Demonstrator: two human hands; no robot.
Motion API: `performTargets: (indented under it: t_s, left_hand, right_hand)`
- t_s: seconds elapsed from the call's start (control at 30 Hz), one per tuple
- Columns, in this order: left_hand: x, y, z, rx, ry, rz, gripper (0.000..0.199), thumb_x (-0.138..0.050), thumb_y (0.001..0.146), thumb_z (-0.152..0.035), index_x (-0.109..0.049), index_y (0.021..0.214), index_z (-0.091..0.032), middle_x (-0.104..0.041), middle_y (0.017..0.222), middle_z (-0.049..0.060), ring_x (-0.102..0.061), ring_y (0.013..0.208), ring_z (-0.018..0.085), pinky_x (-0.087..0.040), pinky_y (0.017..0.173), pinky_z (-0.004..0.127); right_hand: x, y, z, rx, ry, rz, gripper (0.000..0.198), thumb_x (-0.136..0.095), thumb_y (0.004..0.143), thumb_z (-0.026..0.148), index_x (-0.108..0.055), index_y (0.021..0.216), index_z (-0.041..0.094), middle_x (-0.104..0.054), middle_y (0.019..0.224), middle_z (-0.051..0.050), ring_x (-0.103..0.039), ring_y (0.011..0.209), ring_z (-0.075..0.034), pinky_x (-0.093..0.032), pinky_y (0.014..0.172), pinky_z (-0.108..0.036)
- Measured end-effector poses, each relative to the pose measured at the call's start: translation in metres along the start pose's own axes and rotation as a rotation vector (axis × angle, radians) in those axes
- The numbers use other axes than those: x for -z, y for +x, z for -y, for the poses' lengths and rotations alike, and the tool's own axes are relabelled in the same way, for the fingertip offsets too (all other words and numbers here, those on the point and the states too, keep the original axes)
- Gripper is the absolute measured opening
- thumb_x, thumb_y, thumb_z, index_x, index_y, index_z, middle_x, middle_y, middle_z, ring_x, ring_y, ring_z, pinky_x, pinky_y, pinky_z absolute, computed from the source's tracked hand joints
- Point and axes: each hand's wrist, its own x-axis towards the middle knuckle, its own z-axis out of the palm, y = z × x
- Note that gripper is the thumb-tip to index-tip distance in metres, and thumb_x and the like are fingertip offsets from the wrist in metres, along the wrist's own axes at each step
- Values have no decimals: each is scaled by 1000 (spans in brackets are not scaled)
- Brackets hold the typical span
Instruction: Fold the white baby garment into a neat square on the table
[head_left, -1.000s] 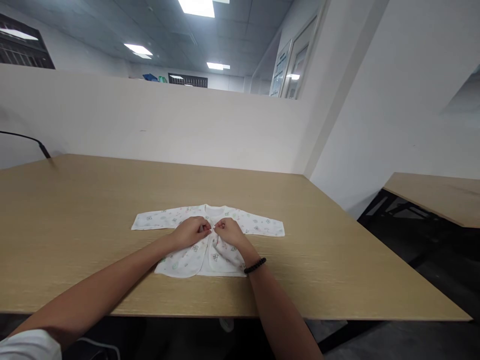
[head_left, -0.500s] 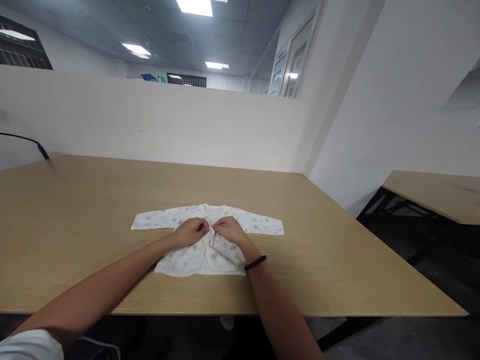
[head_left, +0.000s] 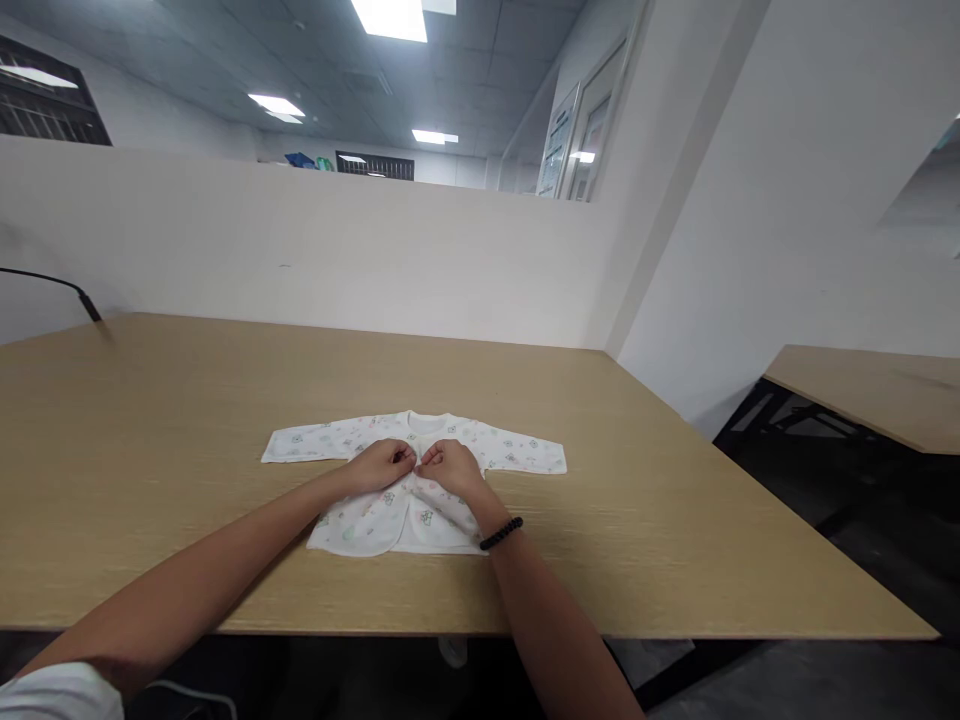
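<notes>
A small white long-sleeved baby jacket [head_left: 360, 525] with a light printed pattern lies front side up near the table's front edge, its sleeves spread to both sides. My left hand [head_left: 381, 466] pinches the jacket's front edge at the upper middle, just below the neckline. Right beside it, my right hand [head_left: 452, 468] is closed on the other front edge, fingertips almost meeting those of the left. What lies between the fingertips is too small to make out. Below the hands the two front edges part toward the rounded hem. A black beaded bracelet [head_left: 501, 533] circles my right wrist.
The wooden table [head_left: 637, 520] stretches to a low white partition [head_left: 360, 260] at the back. A black cable [head_left: 82, 300] hangs at the far left. Across a gap on the right stands another table [head_left: 877, 395] on black legs.
My right hand has shifted slightly left, closer to the left hand, and the jacket's front edges are drawn together between the fingertips. My left hand has stayed nearly in place.
</notes>
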Motion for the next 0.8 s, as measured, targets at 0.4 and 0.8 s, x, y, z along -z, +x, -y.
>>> performTargets:
  t_s: [0.4, 0.8]
  left_hand:
    - [-2, 5, 10, -30, -85, -13, 31, -51, 70, -48, -45, 62, -19, -39, 59, -3, -35, 58, 12, -26, 53, 23]
    - [-1, 3, 6, -10, -94, 4, 23, -50, 70, -40, -50, 64, -19, -43, 58, -3, -37, 57, 12, -27, 53, 23]
  right_hand:
    - [0, 0, 0, 18, -42, 17, 10, -69, 73, 26, -68, 76, 17, -67, 71, 0, -58, 62, -12, -37, 56, -20]
    - [-1, 1, 2, 5, -118, -31, 8, -63, 71, 16, -70, 73, 17, -70, 71, -2, -61, 67, -14, -37, 57, -20]
